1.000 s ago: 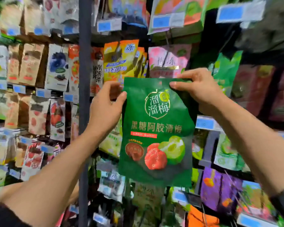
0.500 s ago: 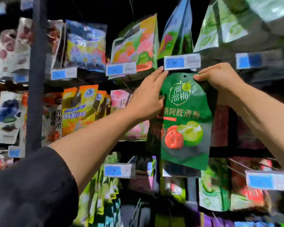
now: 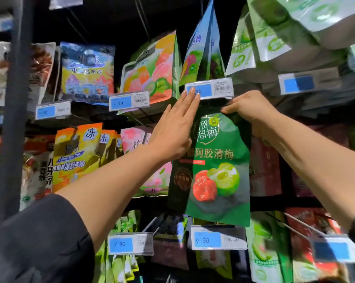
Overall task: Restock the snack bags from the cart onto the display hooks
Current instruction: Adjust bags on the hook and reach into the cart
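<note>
A dark green snack bag [image 3: 217,172] printed with a red and a green plum hangs in front of the display, its top edge just under a price tag [image 3: 209,88] on a hook. My right hand [image 3: 252,111] pinches the bag's top right corner. My left hand [image 3: 176,127] lies flat with straight fingers against the bag's left side, its fingertips touching the blue part of that price tag. The hook itself is hidden behind the tag and my hands. Another dark bag sits behind the green one.
Rows of hanging snack bags fill the rack: orange jelly bags [image 3: 78,152] at left, a pink fruit bag [image 3: 150,72] above, pale green bags [image 3: 274,31] at top right. A dark upright post [image 3: 15,99] stands far left. Lower price tags [image 3: 217,237] jut out below the bag.
The green bag rose with both hands from chest height to the upper hook's tag. My left hand let go of its top corner and now lies flat against it.
</note>
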The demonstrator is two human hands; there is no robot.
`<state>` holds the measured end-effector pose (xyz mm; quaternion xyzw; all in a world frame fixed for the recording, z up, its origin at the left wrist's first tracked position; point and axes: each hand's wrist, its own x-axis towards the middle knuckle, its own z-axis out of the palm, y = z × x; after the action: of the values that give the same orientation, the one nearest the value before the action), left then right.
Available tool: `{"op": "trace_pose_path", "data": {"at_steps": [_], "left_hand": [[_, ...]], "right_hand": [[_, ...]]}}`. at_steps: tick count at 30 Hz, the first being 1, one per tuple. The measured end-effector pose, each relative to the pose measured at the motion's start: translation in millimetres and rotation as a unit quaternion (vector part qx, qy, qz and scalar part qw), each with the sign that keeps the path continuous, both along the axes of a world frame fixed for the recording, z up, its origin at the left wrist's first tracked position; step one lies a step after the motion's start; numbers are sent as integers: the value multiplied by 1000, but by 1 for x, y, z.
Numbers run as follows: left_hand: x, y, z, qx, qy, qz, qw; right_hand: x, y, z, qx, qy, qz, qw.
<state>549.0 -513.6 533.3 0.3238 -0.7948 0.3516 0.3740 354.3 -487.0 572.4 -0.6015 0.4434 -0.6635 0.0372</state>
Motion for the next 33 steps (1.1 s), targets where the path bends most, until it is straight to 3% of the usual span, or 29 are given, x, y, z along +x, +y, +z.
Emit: {"op": "trace_pose_path", "data": {"at_steps": [10, 18, 25, 28, 33], "left_hand": [[-7, -14, -6, -39, 22, 1, 999], [-11, -17, -14, -62, 52, -8, 997], [-18, 7, -42, 40, 47, 34, 998], [-29, 22, -74, 92, 67, -26, 993], [-76, 63, -161, 161, 104, -215, 958]], "right_hand": [[-10, -42, -4, -13, 112, -57, 992], [-26, -73, -8, 10, 133, -31, 991], [-36, -34, -34, -5, 85, -140, 987], [-51, -3, -65, 12, 44, -156, 987], [-78, 88, -141, 40, 104, -239, 964]]}}
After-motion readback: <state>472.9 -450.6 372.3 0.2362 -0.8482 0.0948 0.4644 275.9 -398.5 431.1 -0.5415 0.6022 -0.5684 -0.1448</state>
